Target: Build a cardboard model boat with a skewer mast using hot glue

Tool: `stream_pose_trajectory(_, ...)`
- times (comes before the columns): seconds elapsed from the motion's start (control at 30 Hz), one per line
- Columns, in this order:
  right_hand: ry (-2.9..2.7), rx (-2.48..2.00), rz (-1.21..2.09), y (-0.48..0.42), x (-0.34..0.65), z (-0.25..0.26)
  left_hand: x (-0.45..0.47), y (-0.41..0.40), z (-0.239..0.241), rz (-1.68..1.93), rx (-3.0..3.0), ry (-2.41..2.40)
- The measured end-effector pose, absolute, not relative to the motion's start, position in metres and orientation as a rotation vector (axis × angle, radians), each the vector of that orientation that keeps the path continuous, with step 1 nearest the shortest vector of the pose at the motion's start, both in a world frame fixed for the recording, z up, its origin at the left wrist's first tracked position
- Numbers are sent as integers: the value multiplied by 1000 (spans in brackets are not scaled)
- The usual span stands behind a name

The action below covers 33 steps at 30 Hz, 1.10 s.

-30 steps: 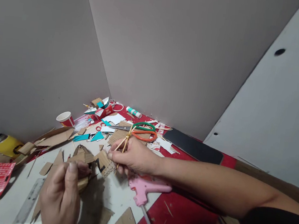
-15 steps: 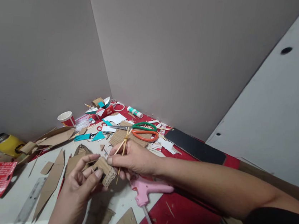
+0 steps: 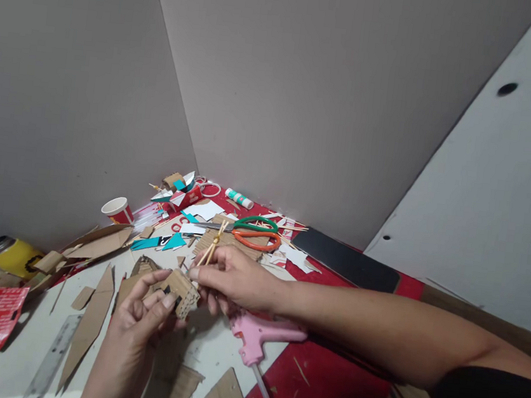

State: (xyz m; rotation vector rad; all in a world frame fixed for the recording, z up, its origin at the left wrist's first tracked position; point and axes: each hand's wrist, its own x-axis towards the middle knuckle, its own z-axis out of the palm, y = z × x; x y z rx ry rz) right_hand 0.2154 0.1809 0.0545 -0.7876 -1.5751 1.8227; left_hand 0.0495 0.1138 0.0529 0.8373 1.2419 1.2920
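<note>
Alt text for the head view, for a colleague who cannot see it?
The left hand holds a small cardboard piece while the right hand pinches tied wooden sticks beside it. A pink glue gun lies just below the right hand.

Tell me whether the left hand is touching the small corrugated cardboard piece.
Touching. The head view shows the left hand pinching the corrugated cardboard piece, with the thumb tip pressed against its lower edge.

head cam | looks fwd+down | near table [image 3: 330, 391] | single view
</note>
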Motion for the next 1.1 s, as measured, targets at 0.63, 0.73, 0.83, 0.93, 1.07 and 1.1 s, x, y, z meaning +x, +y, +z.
stream_pose_trajectory(0.63,-1452,-641,1796,184,216,44,45,114,62,1292,573,1134)
stream_pose_trajectory(0.73,-1520,-644,1779,182,217,45,43,115,61,1253,604,1110)
stream_pose_trajectory(0.83,-1572,-642,1801,182,219,46,41,117,58,1191,641,1073)
stream_pose_trajectory(0.93,-1613,-593,1839,184,220,45,39,119,55,1121,670,1047)
stream_pose_trajectory(1.07,-1636,-548,1845,186,220,41,39,119,50,1033,728,1043)
stream_pose_trajectory(1.1,-1642,-541,1844,186,220,40,39,119,49,1021,741,1044)
